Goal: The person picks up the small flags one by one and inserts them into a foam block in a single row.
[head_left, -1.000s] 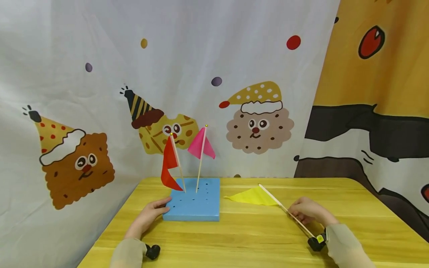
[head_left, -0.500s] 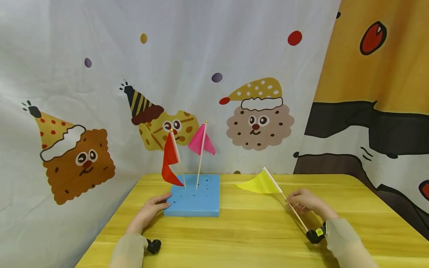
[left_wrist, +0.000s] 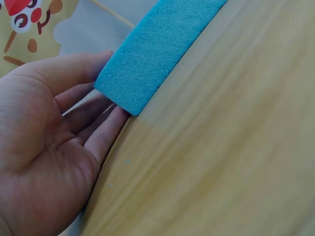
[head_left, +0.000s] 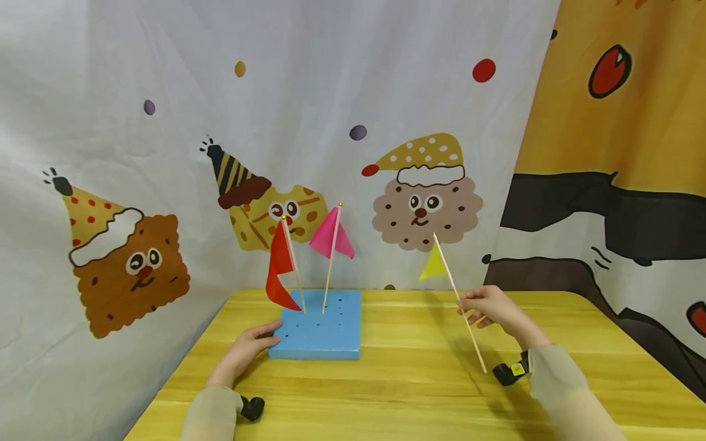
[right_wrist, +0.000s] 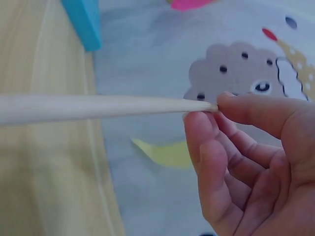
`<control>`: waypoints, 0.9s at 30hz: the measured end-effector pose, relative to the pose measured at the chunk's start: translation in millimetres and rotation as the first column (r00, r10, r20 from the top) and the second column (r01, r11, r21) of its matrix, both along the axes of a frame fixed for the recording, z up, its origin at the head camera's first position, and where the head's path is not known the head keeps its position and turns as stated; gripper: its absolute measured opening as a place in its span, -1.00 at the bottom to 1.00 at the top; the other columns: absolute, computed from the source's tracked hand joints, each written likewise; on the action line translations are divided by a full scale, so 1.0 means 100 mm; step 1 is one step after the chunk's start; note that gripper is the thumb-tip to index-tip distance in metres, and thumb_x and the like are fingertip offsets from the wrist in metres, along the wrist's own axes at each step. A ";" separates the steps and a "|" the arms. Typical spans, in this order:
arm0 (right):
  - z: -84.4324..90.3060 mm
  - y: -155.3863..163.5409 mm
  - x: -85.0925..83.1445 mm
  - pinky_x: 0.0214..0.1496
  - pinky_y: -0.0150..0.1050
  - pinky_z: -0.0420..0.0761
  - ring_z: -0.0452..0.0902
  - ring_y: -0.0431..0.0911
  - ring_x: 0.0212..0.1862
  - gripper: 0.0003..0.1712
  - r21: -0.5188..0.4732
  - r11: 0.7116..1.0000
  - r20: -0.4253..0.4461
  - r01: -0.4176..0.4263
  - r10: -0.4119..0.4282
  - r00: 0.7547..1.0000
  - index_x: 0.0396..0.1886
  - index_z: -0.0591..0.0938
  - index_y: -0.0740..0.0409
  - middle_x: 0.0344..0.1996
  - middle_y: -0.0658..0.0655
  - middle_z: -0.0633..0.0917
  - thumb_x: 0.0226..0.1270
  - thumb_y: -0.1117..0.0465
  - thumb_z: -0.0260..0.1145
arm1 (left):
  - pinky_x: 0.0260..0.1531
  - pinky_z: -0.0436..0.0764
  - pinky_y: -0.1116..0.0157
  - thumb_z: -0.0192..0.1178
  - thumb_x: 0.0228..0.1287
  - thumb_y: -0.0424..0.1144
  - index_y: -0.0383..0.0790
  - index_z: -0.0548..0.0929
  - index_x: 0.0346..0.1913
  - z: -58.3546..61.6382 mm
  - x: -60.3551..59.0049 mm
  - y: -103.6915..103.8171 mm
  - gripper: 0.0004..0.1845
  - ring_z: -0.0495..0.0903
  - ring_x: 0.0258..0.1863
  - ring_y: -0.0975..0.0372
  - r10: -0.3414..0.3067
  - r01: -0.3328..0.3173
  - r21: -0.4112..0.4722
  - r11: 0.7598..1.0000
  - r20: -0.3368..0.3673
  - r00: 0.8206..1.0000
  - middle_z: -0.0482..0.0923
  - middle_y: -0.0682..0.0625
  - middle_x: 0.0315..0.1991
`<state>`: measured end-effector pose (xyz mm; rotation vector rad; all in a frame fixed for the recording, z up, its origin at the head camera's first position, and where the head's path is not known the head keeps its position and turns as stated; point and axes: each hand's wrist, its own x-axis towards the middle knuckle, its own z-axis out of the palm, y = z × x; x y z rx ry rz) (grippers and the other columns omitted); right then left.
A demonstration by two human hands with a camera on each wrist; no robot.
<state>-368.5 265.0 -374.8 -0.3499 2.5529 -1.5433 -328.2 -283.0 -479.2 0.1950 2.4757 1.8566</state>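
Note:
My left hand [head_left: 250, 347] rests its fingers and thumb, nearly straight, against the left side of a blue foam block [head_left: 320, 344] with several small holes. A red flag [head_left: 280, 248] and a pink flag [head_left: 331, 236] stand in the block on thin wooden sticks, both tilted. In the left wrist view the fingers [left_wrist: 106, 135] touch the block's corner [left_wrist: 142, 59]. My right hand [head_left: 493, 309] pinches the stick of a yellow flag [head_left: 434, 263] between thumb and fingers, right of the block. This stick slants, lower end off the table. In the right wrist view the stick [right_wrist: 113, 107] runs toward the camera.
The wooden table [head_left: 397, 392] carries the block on its left part. Behind it hangs a pale curtain [head_left: 309, 92] printed with biscuit faces. Each wrist wears a small black camera [head_left: 252, 407].
My right hand has lifted the yellow flag and moved slightly left. The flag has swung from nearly lying on the table to steeper. The left hand and block have stayed put.

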 end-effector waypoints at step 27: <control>-0.10 -1.68 -0.50 -0.40 -0.01 0.69 0.69 0.20 -0.33 -0.78 -0.229 0.973 -0.133 0.041 -0.073 0.988 -0.17 0.58 0.31 -0.24 0.25 0.71 0.36 0.21 0.28 | 0.35 0.16 -0.08 0.23 0.34 -0.25 -0.31 0.44 0.35 -0.05 -0.02 -0.02 -0.45 0.07 0.44 -0.12 -0.005 0.005 0.001 1.000 -0.028 1.000 0.21 -0.25 0.42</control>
